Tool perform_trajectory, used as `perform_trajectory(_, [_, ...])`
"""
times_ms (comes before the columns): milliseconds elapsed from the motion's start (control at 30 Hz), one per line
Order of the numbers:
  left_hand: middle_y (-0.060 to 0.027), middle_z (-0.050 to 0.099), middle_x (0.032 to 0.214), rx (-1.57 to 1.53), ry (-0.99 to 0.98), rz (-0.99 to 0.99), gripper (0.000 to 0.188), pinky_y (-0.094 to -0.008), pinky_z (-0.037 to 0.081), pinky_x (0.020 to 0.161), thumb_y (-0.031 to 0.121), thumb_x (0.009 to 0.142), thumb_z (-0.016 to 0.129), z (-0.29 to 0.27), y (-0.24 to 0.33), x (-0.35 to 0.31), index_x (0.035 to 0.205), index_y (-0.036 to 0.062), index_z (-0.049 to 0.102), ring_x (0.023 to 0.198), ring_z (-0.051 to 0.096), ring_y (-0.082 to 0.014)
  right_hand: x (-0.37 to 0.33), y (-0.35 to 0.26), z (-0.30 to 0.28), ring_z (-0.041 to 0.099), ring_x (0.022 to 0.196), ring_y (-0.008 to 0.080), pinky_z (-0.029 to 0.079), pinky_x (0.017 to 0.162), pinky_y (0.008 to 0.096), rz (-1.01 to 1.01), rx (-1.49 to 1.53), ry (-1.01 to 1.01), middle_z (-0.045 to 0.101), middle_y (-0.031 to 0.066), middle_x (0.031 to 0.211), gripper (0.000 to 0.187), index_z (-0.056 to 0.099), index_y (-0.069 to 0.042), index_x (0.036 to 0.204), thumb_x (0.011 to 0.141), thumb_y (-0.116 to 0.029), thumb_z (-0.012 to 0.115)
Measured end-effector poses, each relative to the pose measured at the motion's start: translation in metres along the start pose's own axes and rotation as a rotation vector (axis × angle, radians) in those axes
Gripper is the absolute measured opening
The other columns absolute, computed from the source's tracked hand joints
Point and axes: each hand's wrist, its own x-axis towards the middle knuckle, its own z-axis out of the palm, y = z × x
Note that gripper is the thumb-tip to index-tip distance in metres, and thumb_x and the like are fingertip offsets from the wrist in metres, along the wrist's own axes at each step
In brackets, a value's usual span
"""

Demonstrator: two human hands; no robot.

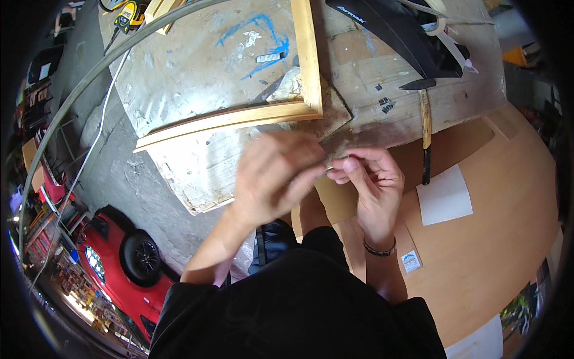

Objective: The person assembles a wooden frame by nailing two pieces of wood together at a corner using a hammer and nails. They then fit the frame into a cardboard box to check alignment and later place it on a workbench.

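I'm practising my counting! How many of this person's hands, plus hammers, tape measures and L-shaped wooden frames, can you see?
Hands: 2 (left hand, right hand)
Hammer: 1
Tape measure: 1
L-shaped wooden frame: 1
Total: 5

1. This is a workshop, apparently for woodwork: the worktop (179, 78) beyond the hands (379, 179) is scuffed, stained and marked with blue.
2. Just beyond the hands, pale wooden strips (309, 66) meet at a corner on that worktop.
3. Tools lie out: a hammer (426, 113) to the right of the hands, and a yellow-and-black tape measure (128, 17) far ahead and to their left.
4. A large brown sheet (496, 197) spreads to the right of the hands.
5. Well to the left of the hands, a red car (119, 263) and a worn grey floor (98, 161) give a garage look.
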Motion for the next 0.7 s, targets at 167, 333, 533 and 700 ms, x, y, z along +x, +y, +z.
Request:
perform_trajectory(167, [-0.0102,0.074,0.102,-0.180,0.068,-0.050,0.026,-0.0333,0.059,0.071,0.005,0.080,0.083,0.025,0.016,-0.019,0.104,0.0035,0.073,0.087,0.072,-0.0232,-0.003,0.006,0.000,0.070,0.080,0.0110,0.055,0.073,0.0221,-0.179,-0.176,-0.027,0.075,0.0098,0.090,0.014,0.072,0.004,0.102,0.091,-0.001,0.078])
perform_trajectory(333, [-0.0104,0.074,0.098,-0.257,0.042,-0.267,0.021,-0.0334,0.058,0.070,0.002,0.081,0.082,0.018,0.022,-0.014,0.101,0.0024,0.074,0.084,0.072,-0.0233,0.003,0.002,0.004,0.072,0.079,0.0121,0.056,0.073,0.0228,-0.195,-0.247,-0.104,0.075,0.0097,0.089,0.009,0.074,0.005,0.099,0.091,0.001,0.077])
perform_trajectory(533, [-0.0098,0.073,0.095,-0.133,-0.008,-0.202,0.018,-0.0342,0.058,0.069,0.001,0.083,0.079,0.005,0.016,-0.015,0.100,0.0021,0.074,0.081,0.071,-0.0240,0.012,-0.008,0.002,0.074,0.082,0.0139,0.058,0.075,0.0251,-0.087,-0.333,-0.301,0.076,0.0112,0.090,0.012,0.072,0.006,0.107,0.097,0.001,0.069])
perform_trajectory(700, [-0.0097,0.071,0.095,-0.064,-0.030,-0.091,0.016,-0.0359,0.058,0.068,0.000,0.084,0.078,-0.003,0.009,-0.012,0.099,0.0017,0.073,0.081,0.070,-0.0251,0.018,-0.026,0.002,0.075,0.086,0.0153,0.060,0.077,0.0270,-0.045,-0.368,-0.448,0.075,0.0116,0.095,0.016,0.068,0.004,0.115,0.100,0.002,0.064])
